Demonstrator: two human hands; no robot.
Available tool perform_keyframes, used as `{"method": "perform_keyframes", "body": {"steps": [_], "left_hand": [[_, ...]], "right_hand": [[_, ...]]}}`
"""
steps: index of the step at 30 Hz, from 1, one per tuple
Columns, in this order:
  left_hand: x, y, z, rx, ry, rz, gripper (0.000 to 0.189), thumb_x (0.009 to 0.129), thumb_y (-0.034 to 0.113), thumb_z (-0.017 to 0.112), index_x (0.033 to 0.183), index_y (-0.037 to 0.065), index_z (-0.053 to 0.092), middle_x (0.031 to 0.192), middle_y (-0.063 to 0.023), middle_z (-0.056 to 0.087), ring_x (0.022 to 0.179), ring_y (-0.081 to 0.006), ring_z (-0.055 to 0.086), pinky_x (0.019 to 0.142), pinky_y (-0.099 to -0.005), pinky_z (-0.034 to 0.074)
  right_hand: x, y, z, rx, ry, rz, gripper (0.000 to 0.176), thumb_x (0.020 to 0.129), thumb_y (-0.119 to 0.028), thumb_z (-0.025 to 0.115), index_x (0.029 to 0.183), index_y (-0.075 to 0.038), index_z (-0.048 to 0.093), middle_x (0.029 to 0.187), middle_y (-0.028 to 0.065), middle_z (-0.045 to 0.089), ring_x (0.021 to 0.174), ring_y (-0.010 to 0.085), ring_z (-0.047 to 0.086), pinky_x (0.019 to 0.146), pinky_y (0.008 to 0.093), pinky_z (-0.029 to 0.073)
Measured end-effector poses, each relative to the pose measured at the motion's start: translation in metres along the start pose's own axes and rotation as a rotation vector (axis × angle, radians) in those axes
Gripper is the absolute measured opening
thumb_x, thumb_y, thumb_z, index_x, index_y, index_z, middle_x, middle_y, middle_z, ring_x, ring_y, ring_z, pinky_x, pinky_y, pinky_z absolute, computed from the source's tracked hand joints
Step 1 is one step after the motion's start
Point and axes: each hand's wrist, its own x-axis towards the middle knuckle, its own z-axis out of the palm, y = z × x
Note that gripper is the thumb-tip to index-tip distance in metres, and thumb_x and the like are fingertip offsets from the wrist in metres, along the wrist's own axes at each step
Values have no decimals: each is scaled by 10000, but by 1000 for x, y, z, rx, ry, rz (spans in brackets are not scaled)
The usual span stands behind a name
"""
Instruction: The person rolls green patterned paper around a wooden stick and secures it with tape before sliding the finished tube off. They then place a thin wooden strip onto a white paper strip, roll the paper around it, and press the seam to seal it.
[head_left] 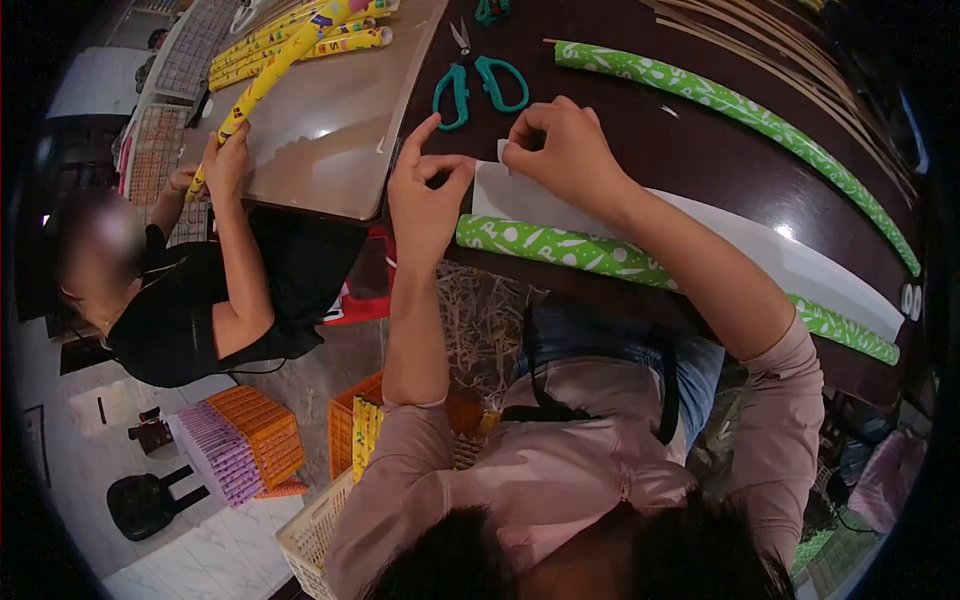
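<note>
A partly rolled sheet of green wrapping paper (560,245) with white lettering lies along the near edge of the dark table, its white back (780,245) facing up. At the left end of the sheet is my left hand (425,200), thumb and a finger pinched at its corner, the index finger raised. My right hand (565,155) is closed in a pinch on a small white piece (503,152) at the sheet's far edge. Teal-handled scissors (455,95) lie open-bladed just beyond my hands.
A finished-looking green roll (740,115) and several thin sticks (790,70) lie farther back. At the left, a person (190,290) handles a yellow roll (265,85) over a lighter table (320,150) with more yellow rolls. Baskets (255,440) stand on the floor.
</note>
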Motion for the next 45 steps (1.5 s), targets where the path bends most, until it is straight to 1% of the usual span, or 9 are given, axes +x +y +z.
{"method": "perform_keyframes", "body": {"steps": [11, 13, 16, 22, 26, 29, 31, 34, 45], "left_hand": [[2, 2, 5, 261, 32, 146, 586, 786, 12, 665, 1350, 66, 516, 786, -6, 694, 772, -85, 612, 927, -319, 425], [2, 3, 8, 512, 81, 295, 616, 726, 83, 661, 1323, 147, 523, 741, 35, 638, 913, -180, 559, 972, -401, 284], [4, 9, 8, 678, 74, 472, 581, 707, 93, 659, 1276, 160, 562, 730, 48, 590, 952, -194, 515, 938, -408, 282], [14, 23, 8, 828, -153, 492, 509, 747, 87, 638, 1239, 217, 610, 766, 31, 597, 940, -184, 521, 967, -415, 280], [22, 19, 6, 858, -172, 474, 507, 756, 78, 635, 1246, 206, 607, 775, 8, 629, 894, -210, 558, 947, -383, 336], [29, 12, -5, 565, -252, 294, 437, 761, 90, 647, 1196, 128, 619, 723, 6, 631, 857, -166, 589, 919, -368, 356], [34, 5, -15, 153, -394, 68, 504, 829, -10, 562, 1325, 74, 526, 837, -46, 681, 823, -143, 615, 875, -302, 449], [29, 0, -19, -36, -387, 2, 519, 855, -34, 562, 1362, 39, 478, 843, -40, 676, 861, -98, 597, 903, -293, 435], [25, 4, -21, -33, -341, -16, 596, 834, 2, 657, 1393, 48, 454, 856, -35, 690, 870, -96, 616, 887, -281, 446]], "right_hand": [[1, 3, 3, -1, 23, -20, 170, 730, -242, 706, 718, -74, 678, 685, 56, 634, 803, 248, 564, 810, 398, 384], [1, 1, 1, 4, 21, -16, 171, 725, -241, 708, 719, -73, 679, 688, 55, 635, 808, 247, 564, 812, 397, 384], [1, -1, 0, 17, 8, 1, 169, 720, -239, 709, 721, -72, 682, 698, 58, 638, 819, 248, 564, 818, 396, 382], [1, 2, 2, -5, 12, -4, 178, 720, -252, 707, 717, -75, 685, 724, 70, 645, 830, 256, 563, 825, 400, 381], [1, 3, 1, 7, -3, 4, 186, 723, -254, 705, 707, -71, 677, 724, 71, 642, 831, 257, 561, 820, 404, 374], [0, 3, 1, 5, 9, -1, 185, 729, -251, 703, 706, -69, 675, 719, 67, 639, 827, 255, 561, 813, 405, 371], [0, 2, 1, 12, 21, -13, 184, 733, -248, 702, 707, -68, 674, 716, 65, 637, 824, 254, 561, 809, 406, 370], [0, 0, 0, 13, 15, -18, 181, 738, -243, 702, 712, -66, 673, 709, 62, 635, 820, 250, 561, 815, 405, 371], [0, 1, 1, 8, 19, -10, 179, 732, -241, 711, 687, -75, 661, 690, 51, 626, 811, 241, 560, 819, 400, 373]]}}
